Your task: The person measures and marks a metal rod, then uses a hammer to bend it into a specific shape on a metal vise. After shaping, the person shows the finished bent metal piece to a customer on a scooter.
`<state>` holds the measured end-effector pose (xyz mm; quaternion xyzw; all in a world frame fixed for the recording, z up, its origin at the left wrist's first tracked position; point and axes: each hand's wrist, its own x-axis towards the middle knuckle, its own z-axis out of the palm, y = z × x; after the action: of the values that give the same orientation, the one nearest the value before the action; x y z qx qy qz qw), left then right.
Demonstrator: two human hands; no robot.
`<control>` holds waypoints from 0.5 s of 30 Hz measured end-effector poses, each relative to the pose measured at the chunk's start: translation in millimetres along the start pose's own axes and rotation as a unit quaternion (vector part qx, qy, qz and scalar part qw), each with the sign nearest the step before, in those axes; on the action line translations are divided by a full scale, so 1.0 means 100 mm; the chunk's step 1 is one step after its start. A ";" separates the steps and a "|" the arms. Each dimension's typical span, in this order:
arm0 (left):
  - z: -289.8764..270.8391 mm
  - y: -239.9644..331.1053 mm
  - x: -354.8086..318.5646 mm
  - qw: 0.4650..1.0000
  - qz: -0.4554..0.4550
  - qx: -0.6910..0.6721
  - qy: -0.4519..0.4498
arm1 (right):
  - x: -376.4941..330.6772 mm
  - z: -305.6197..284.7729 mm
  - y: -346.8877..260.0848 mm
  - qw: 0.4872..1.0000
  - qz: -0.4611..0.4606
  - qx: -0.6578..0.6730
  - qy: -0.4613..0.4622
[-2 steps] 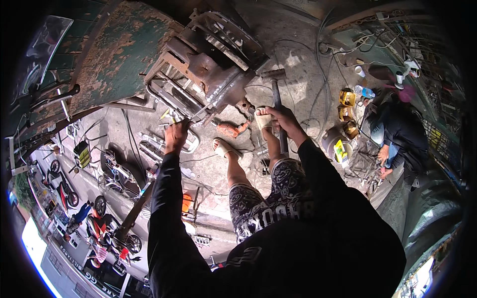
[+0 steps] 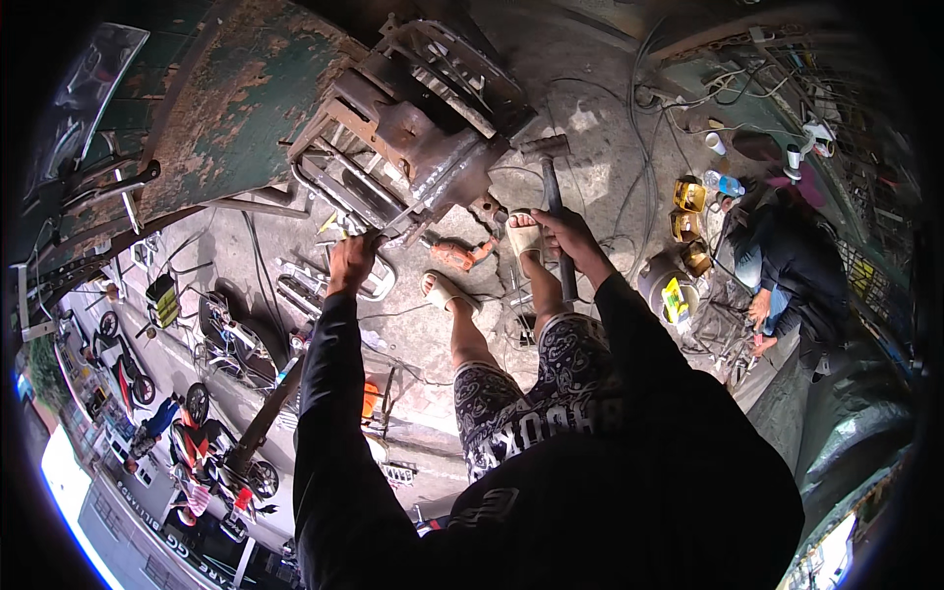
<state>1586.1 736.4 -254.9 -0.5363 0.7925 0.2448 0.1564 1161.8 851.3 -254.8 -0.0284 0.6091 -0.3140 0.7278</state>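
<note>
My right hand [image 2: 572, 244] is wrapped round the handle of a hammer [image 2: 551, 177], whose dark steel head points away from me, just right of a large bench vise [image 2: 418, 138]. The vise is worn brown metal on a barred metal stand. On its near left side my left hand [image 2: 352, 264] is closed on the end of a thin metal bar [image 2: 401, 234], which runs toward the vise jaws. How the bar meets the jaws is hard to make out. Below the vise, an orange power tool [image 2: 460, 256] lies on the floor near my sandalled feet.
A green, peeling metal panel [image 2: 246, 128] stands at upper left. Cables [image 2: 644, 167] run over the concrete. To the right a person [image 2: 787, 261] crouches over metal parts, beside yellow containers [image 2: 688, 195] and a bucket [image 2: 659, 280]. Motorbikes [image 2: 197, 433] are parked at lower left.
</note>
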 end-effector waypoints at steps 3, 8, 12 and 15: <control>0.00 -0.32 0.36 0.999 0.030 -0.043 -0.007 | -0.02 -0.19 0.03 0.998 0.017 -0.060 0.024; 0.11 -0.89 0.61 0.994 0.102 0.021 0.016 | -0.19 -0.35 0.28 0.995 0.053 -0.084 0.031; 0.12 -1.35 0.31 0.986 0.076 0.141 0.045 | -0.34 -0.35 0.55 0.994 0.088 -0.043 0.049; 0.09 -1.70 -0.21 0.993 -0.002 0.113 0.025 | -0.45 -0.37 0.76 0.991 0.046 -0.100 0.081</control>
<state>1751.4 705.7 -288.8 -0.5232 0.8174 0.1397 0.1963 1157.5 947.3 -257.7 -0.0478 0.6950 -0.2190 0.6832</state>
